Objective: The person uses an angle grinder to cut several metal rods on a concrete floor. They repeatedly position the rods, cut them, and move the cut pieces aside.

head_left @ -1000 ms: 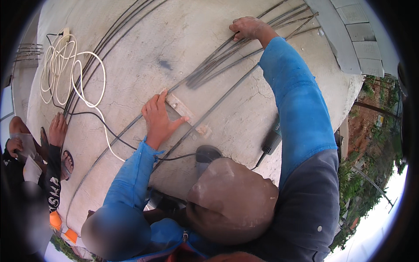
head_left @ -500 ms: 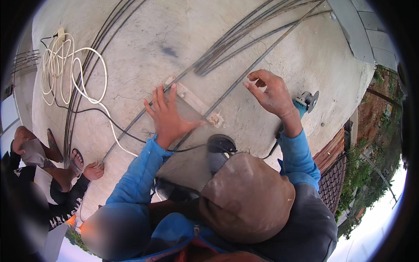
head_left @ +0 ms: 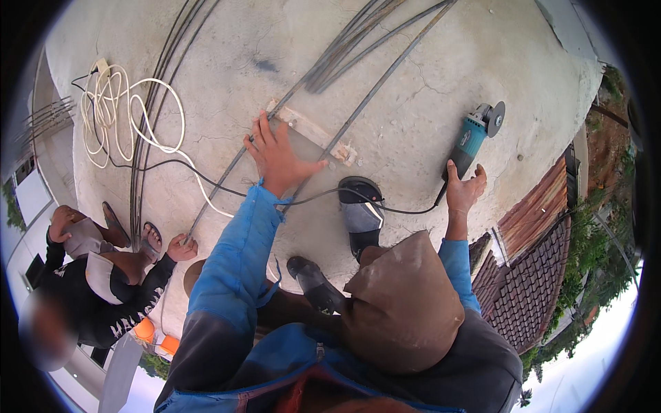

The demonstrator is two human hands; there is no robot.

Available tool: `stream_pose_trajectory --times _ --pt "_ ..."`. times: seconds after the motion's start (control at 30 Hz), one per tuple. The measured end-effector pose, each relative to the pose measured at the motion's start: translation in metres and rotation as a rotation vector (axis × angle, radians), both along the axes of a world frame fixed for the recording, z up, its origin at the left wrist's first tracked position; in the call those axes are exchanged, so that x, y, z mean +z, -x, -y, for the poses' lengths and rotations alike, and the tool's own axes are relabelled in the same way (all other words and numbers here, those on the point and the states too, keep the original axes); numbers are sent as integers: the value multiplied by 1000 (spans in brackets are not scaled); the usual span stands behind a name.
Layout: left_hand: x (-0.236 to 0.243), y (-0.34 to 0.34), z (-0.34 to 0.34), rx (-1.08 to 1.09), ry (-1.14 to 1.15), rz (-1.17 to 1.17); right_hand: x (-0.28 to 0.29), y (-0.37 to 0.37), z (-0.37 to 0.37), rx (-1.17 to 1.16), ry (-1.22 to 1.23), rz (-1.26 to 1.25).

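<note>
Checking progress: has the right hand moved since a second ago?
Yes. The right hand left the far rod bundle and came back to the angle grinder.

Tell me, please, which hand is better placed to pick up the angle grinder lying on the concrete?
The right hand, probably. It is open right at the rear end of the teal angle grinder, where its black cord leaves. The left hand is pressed flat on the steel rod beside the wooden block, farther away.

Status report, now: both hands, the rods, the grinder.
Left hand flat on steel rod by wooden block. Right hand open, at angle grinder handle, not gripping. Black cable crosses under the shoe.
</note>
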State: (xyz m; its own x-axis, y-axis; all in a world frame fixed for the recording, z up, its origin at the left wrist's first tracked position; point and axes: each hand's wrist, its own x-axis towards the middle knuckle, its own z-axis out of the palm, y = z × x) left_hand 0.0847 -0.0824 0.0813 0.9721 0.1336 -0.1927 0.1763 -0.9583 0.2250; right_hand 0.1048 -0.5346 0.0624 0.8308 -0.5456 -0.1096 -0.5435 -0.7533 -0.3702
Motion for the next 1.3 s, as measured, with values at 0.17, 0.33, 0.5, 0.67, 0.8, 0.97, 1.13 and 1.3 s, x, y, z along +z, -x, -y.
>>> stream_pose_trajectory --times 0.17,0.33,0.5,0.67,0.8,0.97,1.13,1.3 --pt "-11 11 -14 -19 43 164 -13 -38 -19 -53 -109 -87" --pt "-2 9 -13 33 128 164 -4 -32 -20 -107 -359 52" --pt "-7 18 -23 84 259 141 65 -10 -51 -40 -1101 451" --pt "-10 26 -28 21 179 64 262 -5 -102 334 -1495 599" --pt "15 36 -43 -99 46 -134 393 -12 -122 648 -1797 670" --pt "46 55 -51 -72 94 -259 509 -3 -146 1001 -1828 664" --pt "68 61 -101 56 265 -413 545 9 -187 1056 -1774 770" --pt "38 66 -172 4 324 -602 537 22 -241 1047 -1893 824"
